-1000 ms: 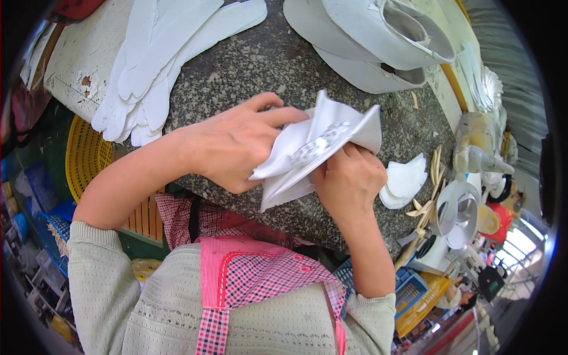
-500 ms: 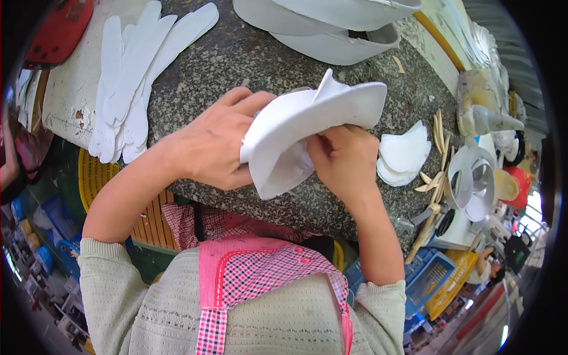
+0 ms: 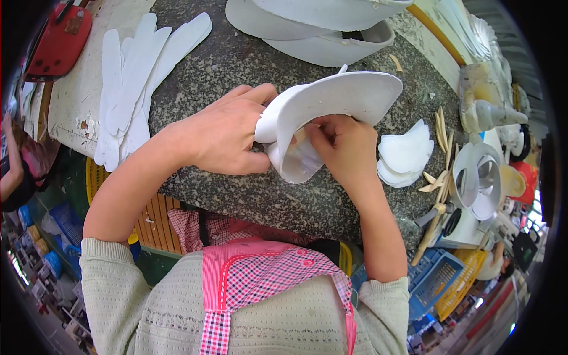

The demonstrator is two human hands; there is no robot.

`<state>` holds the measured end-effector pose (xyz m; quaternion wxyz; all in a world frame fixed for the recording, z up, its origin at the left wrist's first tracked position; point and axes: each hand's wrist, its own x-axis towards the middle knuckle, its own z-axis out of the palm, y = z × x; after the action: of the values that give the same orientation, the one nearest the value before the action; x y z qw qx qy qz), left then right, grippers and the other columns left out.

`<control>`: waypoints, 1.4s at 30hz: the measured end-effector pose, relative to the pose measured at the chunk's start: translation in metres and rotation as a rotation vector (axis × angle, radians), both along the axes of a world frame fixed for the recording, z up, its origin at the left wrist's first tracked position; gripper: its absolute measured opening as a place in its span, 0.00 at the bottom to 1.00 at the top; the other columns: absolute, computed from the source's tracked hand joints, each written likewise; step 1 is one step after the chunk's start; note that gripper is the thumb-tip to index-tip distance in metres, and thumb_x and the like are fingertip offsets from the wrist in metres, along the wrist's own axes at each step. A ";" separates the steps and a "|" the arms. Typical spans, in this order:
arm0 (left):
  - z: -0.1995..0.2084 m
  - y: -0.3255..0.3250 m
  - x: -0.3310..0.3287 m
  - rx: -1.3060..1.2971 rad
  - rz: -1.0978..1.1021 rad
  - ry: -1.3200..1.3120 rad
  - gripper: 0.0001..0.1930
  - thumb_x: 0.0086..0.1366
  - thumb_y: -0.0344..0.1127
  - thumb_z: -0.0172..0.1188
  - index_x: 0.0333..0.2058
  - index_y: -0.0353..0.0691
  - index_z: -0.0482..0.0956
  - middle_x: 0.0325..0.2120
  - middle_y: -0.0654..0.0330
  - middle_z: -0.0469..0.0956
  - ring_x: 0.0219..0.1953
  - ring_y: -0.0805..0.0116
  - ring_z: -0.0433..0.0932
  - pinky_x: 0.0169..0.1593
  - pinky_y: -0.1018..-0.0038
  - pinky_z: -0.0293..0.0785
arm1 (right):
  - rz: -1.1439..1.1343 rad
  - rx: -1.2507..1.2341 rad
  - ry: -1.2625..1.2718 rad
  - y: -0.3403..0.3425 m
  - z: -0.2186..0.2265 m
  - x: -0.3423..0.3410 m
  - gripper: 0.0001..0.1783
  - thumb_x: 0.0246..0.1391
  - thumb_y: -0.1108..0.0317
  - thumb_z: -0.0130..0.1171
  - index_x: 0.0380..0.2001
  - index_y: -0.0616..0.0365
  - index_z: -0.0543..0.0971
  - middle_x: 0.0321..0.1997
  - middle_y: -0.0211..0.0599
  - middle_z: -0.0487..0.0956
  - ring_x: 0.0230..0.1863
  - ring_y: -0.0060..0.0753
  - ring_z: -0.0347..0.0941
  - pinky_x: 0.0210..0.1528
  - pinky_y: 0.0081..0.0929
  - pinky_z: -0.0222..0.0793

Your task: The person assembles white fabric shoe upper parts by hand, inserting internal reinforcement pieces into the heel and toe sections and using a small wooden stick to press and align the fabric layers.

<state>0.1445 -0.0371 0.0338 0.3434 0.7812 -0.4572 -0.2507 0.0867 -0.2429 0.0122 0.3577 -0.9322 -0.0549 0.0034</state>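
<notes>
White curved piece (image 3: 340, 94): I have the left hand (image 3: 228, 135) gripping its left side, the right hand (image 3: 345, 148), fingers bunched narrow, pinching its near edge.

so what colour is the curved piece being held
The curved piece is white, per the head view.

wide downward view from head

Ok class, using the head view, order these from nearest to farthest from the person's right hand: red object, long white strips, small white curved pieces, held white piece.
1. Held white piece: at the right hand.
2. Small white curved pieces: just to its right.
3. Long white strips: upper left.
4. Red object: farther left, near the picture's rim.
</notes>
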 end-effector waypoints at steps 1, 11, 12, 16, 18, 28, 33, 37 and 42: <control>0.002 0.000 0.000 0.009 -0.004 -0.028 0.09 0.45 0.39 0.60 0.25 0.45 0.74 0.37 0.64 0.77 0.47 0.59 0.69 0.55 0.58 0.58 | 0.025 -0.060 -0.027 0.000 -0.001 0.000 0.06 0.44 0.71 0.61 0.26 0.62 0.78 0.15 0.39 0.76 0.16 0.32 0.74 0.21 0.26 0.69; -0.002 -0.003 0.003 0.014 0.005 -0.033 0.13 0.42 0.41 0.63 0.27 0.45 0.76 0.37 0.65 0.77 0.48 0.59 0.66 0.55 0.61 0.58 | 0.197 -0.227 -0.496 -0.007 -0.018 -0.012 0.12 0.38 0.72 0.61 0.32 0.55 0.78 0.27 0.32 0.74 0.22 0.33 0.73 0.21 0.27 0.70; -0.003 -0.001 0.004 0.012 0.005 -0.035 0.13 0.42 0.41 0.63 0.27 0.45 0.76 0.37 0.65 0.77 0.48 0.59 0.66 0.55 0.61 0.58 | 0.215 -0.233 -0.503 -0.007 -0.018 -0.012 0.13 0.39 0.71 0.61 0.33 0.56 0.78 0.29 0.32 0.74 0.21 0.32 0.72 0.21 0.26 0.69; -0.008 0.007 0.001 -0.022 0.022 0.020 0.14 0.43 0.36 0.65 0.31 0.45 0.77 0.38 0.65 0.77 0.50 0.61 0.66 0.56 0.63 0.59 | 0.223 0.123 -0.171 -0.020 -0.005 -0.023 0.20 0.40 0.62 0.65 0.37 0.60 0.77 0.32 0.34 0.74 0.24 0.33 0.71 0.24 0.25 0.68; -0.003 0.005 -0.001 -0.060 0.029 -0.021 0.16 0.45 0.35 0.66 0.35 0.44 0.77 0.39 0.64 0.76 0.49 0.64 0.67 0.55 0.65 0.61 | 0.235 0.235 -0.259 -0.023 -0.003 -0.033 0.24 0.37 0.58 0.67 0.37 0.62 0.77 0.33 0.35 0.73 0.27 0.35 0.71 0.28 0.26 0.68; 0.058 0.006 -0.040 -0.625 0.041 0.340 0.18 0.51 0.40 0.65 0.36 0.31 0.76 0.29 0.61 0.78 0.35 0.75 0.75 0.40 0.77 0.71 | -0.018 1.306 0.109 0.005 0.046 -0.086 0.22 0.35 0.73 0.67 0.38 0.68 0.76 0.36 0.40 0.79 0.43 0.33 0.74 0.44 0.25 0.68; 0.072 -0.028 -0.070 -0.563 0.292 0.578 0.10 0.56 0.34 0.63 0.34 0.35 0.77 0.27 0.65 0.77 0.29 0.83 0.72 0.32 0.83 0.67 | 0.005 1.791 0.417 0.010 0.054 -0.102 0.36 0.37 0.67 0.66 0.51 0.69 0.66 0.48 0.44 0.73 0.48 0.36 0.73 0.52 0.35 0.69; 0.073 -0.031 -0.073 -0.579 0.369 0.670 0.10 0.56 0.31 0.61 0.37 0.33 0.77 0.28 0.65 0.78 0.31 0.83 0.73 0.34 0.83 0.69 | -0.162 1.662 0.166 0.021 0.072 -0.110 0.34 0.37 0.72 0.63 0.52 0.67 0.66 0.49 0.44 0.73 0.50 0.36 0.71 0.54 0.35 0.67; 0.069 -0.035 -0.075 -0.599 0.369 0.699 0.11 0.55 0.31 0.61 0.36 0.32 0.78 0.25 0.67 0.78 0.28 0.82 0.72 0.32 0.82 0.68 | -0.092 1.710 0.164 0.021 0.061 -0.126 0.36 0.36 0.75 0.63 0.53 0.65 0.65 0.50 0.42 0.72 0.52 0.38 0.69 0.56 0.36 0.65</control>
<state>0.0697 -0.0717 0.1028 0.7241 0.5855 -0.2207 -0.2902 -0.0388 -0.2216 0.0734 0.9397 -0.3407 0.0254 0.0135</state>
